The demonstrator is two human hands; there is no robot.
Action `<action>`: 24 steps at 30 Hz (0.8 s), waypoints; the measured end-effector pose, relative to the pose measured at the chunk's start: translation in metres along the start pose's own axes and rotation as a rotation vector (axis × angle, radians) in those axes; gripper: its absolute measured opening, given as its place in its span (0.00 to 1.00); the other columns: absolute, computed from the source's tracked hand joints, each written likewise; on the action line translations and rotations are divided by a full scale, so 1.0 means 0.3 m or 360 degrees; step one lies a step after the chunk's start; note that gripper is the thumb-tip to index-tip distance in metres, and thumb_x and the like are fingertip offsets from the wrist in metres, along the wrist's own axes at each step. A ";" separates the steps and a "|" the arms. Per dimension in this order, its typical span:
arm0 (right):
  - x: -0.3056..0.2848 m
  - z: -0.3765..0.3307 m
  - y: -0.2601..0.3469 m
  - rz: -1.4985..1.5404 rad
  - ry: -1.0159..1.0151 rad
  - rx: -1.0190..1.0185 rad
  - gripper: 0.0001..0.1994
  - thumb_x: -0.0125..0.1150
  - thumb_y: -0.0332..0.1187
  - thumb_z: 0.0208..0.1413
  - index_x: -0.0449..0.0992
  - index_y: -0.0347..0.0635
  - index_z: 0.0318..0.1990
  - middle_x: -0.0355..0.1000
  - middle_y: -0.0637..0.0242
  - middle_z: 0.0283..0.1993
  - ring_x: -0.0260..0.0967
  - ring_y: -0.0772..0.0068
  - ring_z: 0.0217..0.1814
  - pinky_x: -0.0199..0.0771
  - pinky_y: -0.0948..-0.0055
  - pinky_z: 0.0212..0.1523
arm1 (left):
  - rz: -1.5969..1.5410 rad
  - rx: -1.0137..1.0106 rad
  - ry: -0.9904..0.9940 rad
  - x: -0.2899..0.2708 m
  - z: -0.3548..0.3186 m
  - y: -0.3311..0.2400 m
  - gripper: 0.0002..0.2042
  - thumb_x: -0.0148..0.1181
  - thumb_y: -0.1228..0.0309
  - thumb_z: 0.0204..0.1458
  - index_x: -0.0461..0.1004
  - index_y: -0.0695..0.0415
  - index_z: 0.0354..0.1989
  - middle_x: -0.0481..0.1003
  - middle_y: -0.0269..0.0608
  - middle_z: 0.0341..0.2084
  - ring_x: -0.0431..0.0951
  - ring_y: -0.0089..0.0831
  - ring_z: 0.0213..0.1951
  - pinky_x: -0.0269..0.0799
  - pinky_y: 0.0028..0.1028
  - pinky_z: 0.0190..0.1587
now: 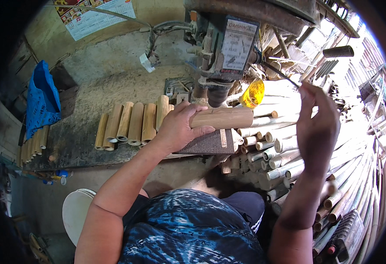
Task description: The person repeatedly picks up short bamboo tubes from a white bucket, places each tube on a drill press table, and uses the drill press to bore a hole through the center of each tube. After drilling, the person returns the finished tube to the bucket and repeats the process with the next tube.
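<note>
A short bamboo tube (228, 118) lies sideways beneath the chuck of a drill press (218, 96). Around its left end my left hand (179, 125) is closed, thumb on the near side and fingers over the top. My right hand (318, 119) is raised at the right, its fingers closed on the end of the press's feed lever (278, 73). Under the tube is a dark block (208, 143) with a pale strip. Whether the drill bit touches the bamboo is hidden.
Several cut bamboo tubes (135, 123) stand in a row on the workbench (83, 103). A blue bag (43, 99) is at the far left. Long bamboo poles (351, 163) are piled at the right, near a yellow cup (252, 93). A white bucket (75, 211) stands by my left arm.
</note>
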State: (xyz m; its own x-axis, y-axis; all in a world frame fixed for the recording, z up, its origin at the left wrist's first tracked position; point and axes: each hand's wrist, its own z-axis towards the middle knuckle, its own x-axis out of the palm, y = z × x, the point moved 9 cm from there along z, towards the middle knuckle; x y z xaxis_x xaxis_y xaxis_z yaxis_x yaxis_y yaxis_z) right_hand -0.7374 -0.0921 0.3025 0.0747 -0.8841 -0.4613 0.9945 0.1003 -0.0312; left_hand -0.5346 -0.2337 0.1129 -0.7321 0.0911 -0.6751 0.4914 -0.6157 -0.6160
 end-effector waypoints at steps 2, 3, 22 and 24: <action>0.053 -0.085 -0.026 -0.0054 0.0165 0.0192 0.07 0.61 0.29 0.62 0.80 0.39 0.44 0.81 0.59 0.38 0.78 0.60 0.42 0.69 0.60 0.51 | -0.0009 -0.0005 0.0028 0.003 0.001 0.001 0.33 0.70 0.45 0.49 0.75 0.56 0.57 0.73 0.49 0.47 0.77 0.49 0.50 0.73 0.40 0.54; 0.085 -0.125 -0.043 -0.0016 0.0201 0.0291 0.07 0.61 0.30 0.62 0.80 0.40 0.45 0.81 0.60 0.38 0.77 0.61 0.42 0.68 0.60 0.53 | -0.0003 -0.0012 0.0020 0.002 0.002 0.002 0.33 0.70 0.45 0.49 0.75 0.56 0.57 0.73 0.49 0.47 0.77 0.49 0.50 0.73 0.40 0.55; 0.094 0.360 -0.152 0.0179 0.0361 0.0410 0.13 0.52 0.38 0.62 0.81 0.44 0.44 0.81 0.53 0.43 0.78 0.52 0.44 0.74 0.60 0.49 | -0.0177 0.0122 -0.0002 -0.013 -0.036 0.026 0.31 0.76 0.53 0.45 0.74 0.55 0.54 0.72 0.47 0.53 0.73 0.48 0.57 0.68 0.40 0.61; 0.125 0.412 -0.156 -0.0078 0.0340 0.0272 0.16 0.54 0.37 0.62 0.79 0.40 0.51 0.79 0.46 0.43 0.77 0.47 0.46 0.74 0.56 0.50 | -0.0233 0.0147 -0.0060 -0.041 -0.064 0.032 0.30 0.76 0.54 0.45 0.73 0.55 0.55 0.71 0.47 0.54 0.72 0.48 0.58 0.68 0.40 0.62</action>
State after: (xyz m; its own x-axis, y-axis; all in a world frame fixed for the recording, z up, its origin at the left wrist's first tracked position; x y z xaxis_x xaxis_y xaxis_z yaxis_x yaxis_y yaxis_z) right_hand -0.7720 -0.1864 0.3964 0.0271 -0.7680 -0.6399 0.9959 -0.0347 0.0838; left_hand -0.5118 -0.2257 0.1076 -0.8108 0.1567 -0.5640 0.3339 -0.6676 -0.6655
